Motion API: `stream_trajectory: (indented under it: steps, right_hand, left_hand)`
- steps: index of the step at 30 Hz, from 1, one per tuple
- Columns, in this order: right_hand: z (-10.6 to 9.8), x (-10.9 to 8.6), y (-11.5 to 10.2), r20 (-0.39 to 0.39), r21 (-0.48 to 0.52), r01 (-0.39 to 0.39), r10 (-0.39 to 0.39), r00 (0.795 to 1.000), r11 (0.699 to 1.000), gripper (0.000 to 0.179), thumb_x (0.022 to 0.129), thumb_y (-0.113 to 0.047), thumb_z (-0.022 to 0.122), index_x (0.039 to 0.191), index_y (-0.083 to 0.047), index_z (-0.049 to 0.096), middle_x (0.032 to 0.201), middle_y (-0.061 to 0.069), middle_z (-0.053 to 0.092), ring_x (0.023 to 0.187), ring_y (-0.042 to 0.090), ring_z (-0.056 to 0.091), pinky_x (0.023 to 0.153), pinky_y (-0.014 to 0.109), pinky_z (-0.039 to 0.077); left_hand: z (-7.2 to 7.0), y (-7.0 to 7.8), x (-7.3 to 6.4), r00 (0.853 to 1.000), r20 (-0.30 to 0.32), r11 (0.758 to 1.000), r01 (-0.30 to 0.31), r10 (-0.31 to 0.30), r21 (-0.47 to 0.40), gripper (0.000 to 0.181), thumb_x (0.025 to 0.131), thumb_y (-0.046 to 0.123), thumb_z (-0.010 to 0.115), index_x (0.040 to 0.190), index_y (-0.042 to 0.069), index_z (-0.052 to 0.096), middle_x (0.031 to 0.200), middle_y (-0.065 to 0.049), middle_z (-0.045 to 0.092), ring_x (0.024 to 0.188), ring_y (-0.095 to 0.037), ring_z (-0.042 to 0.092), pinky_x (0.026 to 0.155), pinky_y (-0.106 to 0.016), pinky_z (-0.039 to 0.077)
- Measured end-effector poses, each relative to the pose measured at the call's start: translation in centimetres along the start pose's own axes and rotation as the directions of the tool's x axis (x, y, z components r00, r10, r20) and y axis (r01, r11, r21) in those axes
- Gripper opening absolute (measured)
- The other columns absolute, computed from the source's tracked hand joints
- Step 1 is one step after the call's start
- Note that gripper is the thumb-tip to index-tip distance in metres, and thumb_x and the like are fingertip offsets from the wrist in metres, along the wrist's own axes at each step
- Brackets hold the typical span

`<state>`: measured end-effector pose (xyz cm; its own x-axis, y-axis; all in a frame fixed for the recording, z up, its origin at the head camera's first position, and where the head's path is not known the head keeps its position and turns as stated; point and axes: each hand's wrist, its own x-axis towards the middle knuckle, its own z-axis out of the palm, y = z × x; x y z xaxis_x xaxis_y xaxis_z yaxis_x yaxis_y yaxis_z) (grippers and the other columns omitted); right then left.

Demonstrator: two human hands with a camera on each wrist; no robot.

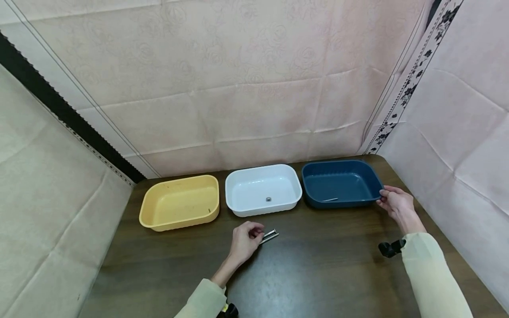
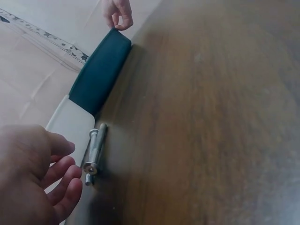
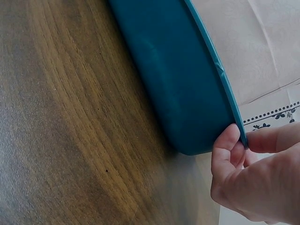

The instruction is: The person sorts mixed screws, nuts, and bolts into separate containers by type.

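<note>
Two silvery metal bolts (image 1: pixel 271 237) lie side by side on the wooden table (image 1: pixel 318 260), in front of the white tray (image 1: pixel 263 211). My left hand (image 1: pixel 244 242) is right beside them, its fingers loosely bent. In the left wrist view the bolts (image 2: pixel 97 147) show just past the fingertips, one with its socket head towards me, the other with its threaded end. At the far right, my right hand (image 1: pixel 399 206) pinches the rim of the blue tray (image 1: pixel 342 204) at its front right corner, thumb and fingers on either side, as the right wrist view shows.
A yellow tray (image 1: pixel 180 223) stands left of the white one, with a small dark piece (image 1: pixel 209 210) inside. Inside the white tray is a small metal nut-like piece (image 1: pixel 268 199); a thin metal piece (image 1: pixel 330 199) lies in the blue one. Pale cloth (image 1: pixel 254 88) hangs behind and at both sides.
</note>
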<state>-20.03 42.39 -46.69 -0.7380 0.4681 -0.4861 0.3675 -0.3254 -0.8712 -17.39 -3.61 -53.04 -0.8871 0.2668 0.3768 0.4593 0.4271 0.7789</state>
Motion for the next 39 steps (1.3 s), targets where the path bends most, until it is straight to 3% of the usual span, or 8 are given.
stream_trajectory:
  steps: [4, 12, 16, 25, 33, 39]
  right_hand:
    - [0.0, -0.1, 0.1, 0.008, 0.006, 0.036, -0.036, 0.999, 0.999, 0.025, 0.100, -0.002, 0.054, 0.125, -0.008, 0.054, 0.082, 0.003, 0.055, 0.067, 0.012, 0.055, 0.062, 0.024, 0.057]
    - [0.0, 0.0, 0.3, -0.016, -0.020, 0.003, -0.003, 1.000, 1.000, 0.025, 0.101, -0.004, 0.054, 0.125, -0.011, 0.054, 0.094, 0.005, 0.052, 0.073, 0.013, 0.055, 0.065, 0.024, 0.057]
    - [0.0, 0.1, 0.5, -0.031, -0.020, 0.004, -0.004, 1.000, 1.000, 0.021, 0.101, -0.004, 0.054, 0.121, -0.011, 0.055, 0.093, 0.005, 0.052, 0.071, 0.013, 0.055, 0.064, 0.025, 0.058]
    - [-0.1, -0.2, 0.5, -0.017, -0.005, 0.009, -0.009, 1.000, 1.000, 0.031, 0.101, -0.003, 0.054, 0.132, -0.006, 0.051, 0.090, 0.006, 0.052, 0.070, 0.014, 0.054, 0.063, 0.025, 0.058]
    - [0.1, -0.4, 0.3, -0.013, -0.010, 0.024, -0.024, 1.000, 1.000, 0.032, 0.101, -0.004, 0.054, 0.133, -0.005, 0.050, 0.090, 0.006, 0.053, 0.068, 0.013, 0.055, 0.063, 0.024, 0.058]
    - [0.0, -0.1, 0.4, -0.013, -0.004, 0.021, -0.022, 1.000, 1.000, 0.027, 0.101, -0.005, 0.054, 0.128, -0.007, 0.053, 0.088, 0.005, 0.053, 0.069, 0.013, 0.055, 0.064, 0.025, 0.058]
  left_hand:
    - [0.1, -0.4, -0.2, 1.000, 0.021, 1.000, 0.021, -0.021, 0.001, 0.012, 0.081, -0.008, 0.075, 0.091, -0.002, 0.074, 0.083, -0.009, 0.068, 0.072, -0.016, 0.065, 0.061, -0.022, 0.056]
    - [0.4, -1.0, -0.4, 0.999, 0.048, 1.000, 0.000, -0.002, 0.031, 0.014, 0.078, -0.011, 0.076, 0.089, -0.003, 0.072, 0.080, -0.007, 0.066, 0.069, -0.016, 0.065, 0.060, -0.023, 0.056]
    - [0.4, -1.0, -0.2, 0.996, 0.086, 0.996, -0.016, 0.008, 0.088, 0.014, 0.077, -0.011, 0.077, 0.087, -0.001, 0.073, 0.078, -0.005, 0.066, 0.068, -0.015, 0.064, 0.060, -0.023, 0.055]
    - [0.4, -0.6, 0.0, 0.988, 0.150, 0.978, -0.067, 0.038, 0.196, 0.013, 0.077, -0.009, 0.076, 0.084, 0.002, 0.074, 0.077, -0.002, 0.063, 0.067, -0.011, 0.061, 0.059, -0.021, 0.052]
    - [0.5, -0.2, 0.0, 0.989, 0.142, 0.981, -0.054, 0.027, 0.188, 0.010, 0.080, -0.007, 0.075, 0.084, 0.002, 0.074, 0.077, 0.001, 0.062, 0.068, -0.008, 0.060, 0.060, -0.020, 0.052]
    - [0.4, 1.4, 0.4, 0.993, 0.108, 0.987, -0.072, 0.057, 0.143, 0.009, 0.081, -0.006, 0.075, 0.084, 0.003, 0.075, 0.076, 0.002, 0.062, 0.066, -0.007, 0.059, 0.058, -0.018, 0.051]
